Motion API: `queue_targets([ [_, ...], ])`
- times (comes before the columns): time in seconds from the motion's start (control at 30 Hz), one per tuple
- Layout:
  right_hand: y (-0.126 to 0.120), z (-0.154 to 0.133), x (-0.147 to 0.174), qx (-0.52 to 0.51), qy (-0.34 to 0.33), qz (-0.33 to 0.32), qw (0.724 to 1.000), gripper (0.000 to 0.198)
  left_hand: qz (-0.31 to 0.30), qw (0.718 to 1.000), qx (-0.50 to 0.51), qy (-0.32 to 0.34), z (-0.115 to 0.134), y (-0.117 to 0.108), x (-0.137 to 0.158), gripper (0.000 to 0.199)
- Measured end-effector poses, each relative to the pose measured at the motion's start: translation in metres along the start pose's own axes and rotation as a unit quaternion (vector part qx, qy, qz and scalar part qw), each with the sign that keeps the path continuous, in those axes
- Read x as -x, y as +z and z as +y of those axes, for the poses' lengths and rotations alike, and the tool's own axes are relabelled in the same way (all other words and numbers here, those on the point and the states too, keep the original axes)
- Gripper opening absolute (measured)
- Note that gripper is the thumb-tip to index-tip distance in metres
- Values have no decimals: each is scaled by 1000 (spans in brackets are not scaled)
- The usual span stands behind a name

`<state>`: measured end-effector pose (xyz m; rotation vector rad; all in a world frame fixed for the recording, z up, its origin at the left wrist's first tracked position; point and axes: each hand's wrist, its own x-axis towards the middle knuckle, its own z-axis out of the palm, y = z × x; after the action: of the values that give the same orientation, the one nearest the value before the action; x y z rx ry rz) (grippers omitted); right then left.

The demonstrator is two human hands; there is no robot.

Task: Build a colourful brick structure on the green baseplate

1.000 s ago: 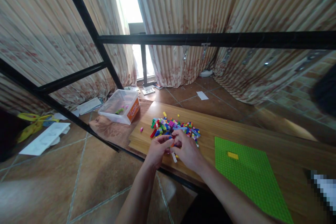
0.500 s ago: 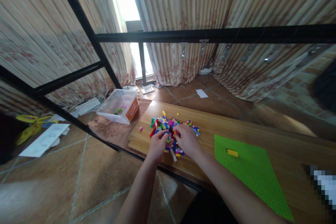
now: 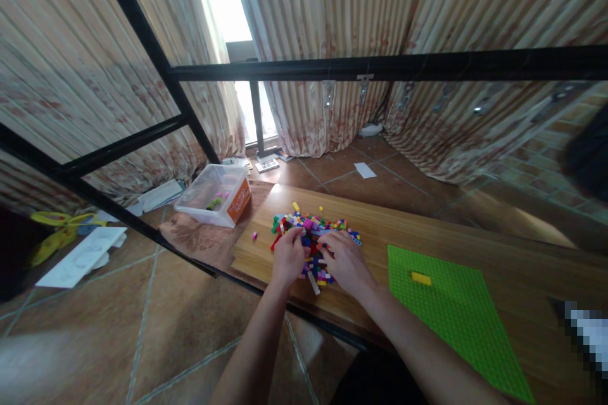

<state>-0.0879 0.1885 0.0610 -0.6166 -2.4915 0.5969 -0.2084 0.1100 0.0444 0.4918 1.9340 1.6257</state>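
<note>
A heap of small multicoloured toy bricks (image 3: 313, 225) lies on the wooden board, with both of my hands in it. My left hand (image 3: 287, 257) is at the heap's left side, its thumb and fingers curled together; whatever they hold is hidden. Close by, my right hand (image 3: 346, 261) bends over the right side, with a small orange brick (image 3: 323, 245) at its fingertips. A green studded baseplate (image 3: 441, 310) lies to the right of my right forearm. One yellow brick (image 3: 421, 278) sits on it near the upper left.
Left of the board, a clear plastic box (image 3: 209, 202) with a few bricks inside stands on a brown cloth (image 3: 190, 240). A lone pink brick (image 3: 254, 236) lies near the board's left end. A black metal frame (image 3: 294, 71) crosses in front of the curtains.
My left hand has turned and its fingertips have risen slightly within the heap. My right hand has shifted a little right and down, the orange brick still at its fingertips.
</note>
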Motion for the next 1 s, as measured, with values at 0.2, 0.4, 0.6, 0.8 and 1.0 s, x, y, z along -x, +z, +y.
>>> queue_targets([
  [0.2, -12, 2, 22, -41, -9, 27, 999, 15, 83, 989, -81, 87, -2, -39, -5, 24],
  [0.4, -19, -2, 62, -78, 20, 26, 996, 14, 154, 962, -214, 73, -9, -91, -13, 33],
  [0.6, -2, -35, 87, -99, -21, -18, 995, 17, 179, 939, -284, 71, -26, -113, -6, 38],
  [0.8, 26, -64, 86, -106, -18, -145, 984, 20, 107, 939, -309, 103, -28, -102, 18, 33],
  [1.0, 32, -46, 89, -68, -21, -138, 988, 20, 14, 907, -398, 137, -28, -74, 57, 26],
])
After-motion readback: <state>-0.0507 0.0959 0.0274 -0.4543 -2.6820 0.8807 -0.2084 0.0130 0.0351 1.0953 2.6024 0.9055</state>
